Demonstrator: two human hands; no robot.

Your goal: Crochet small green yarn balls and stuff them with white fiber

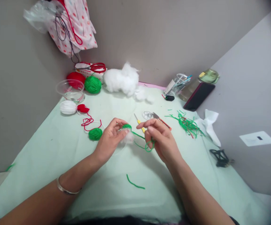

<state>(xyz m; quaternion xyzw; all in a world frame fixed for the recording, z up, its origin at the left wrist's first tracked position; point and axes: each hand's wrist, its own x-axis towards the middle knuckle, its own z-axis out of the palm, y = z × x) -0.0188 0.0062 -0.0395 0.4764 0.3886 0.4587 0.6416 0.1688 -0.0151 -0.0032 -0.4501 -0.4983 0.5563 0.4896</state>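
My left hand (112,136) is closed on a small crocheted piece (127,126), green on top with whitish fluffy material (127,137) below. From it a green yarn strand (139,135) runs to my right hand (160,137), whose fingers are curled around the yarn, with a loop hanging under them. The right index finger stretches toward the piece. Just beyond the hands lie a yellow-handled crochet hook (139,122), a clear round plastic item (147,115) and orange-handled snips (162,121). A cut piece of green yarn (135,183) rests on the cloth nearer to me.
Left: green yarn balls (95,134), a white yarn ball (68,107), red yarn (83,108), a clear tub (71,93). Behind: white stuffing (121,80), red scissors (98,67). Right: yarn scraps (187,123), a phone (199,96), a pen cup (177,84), a tissue (210,125).
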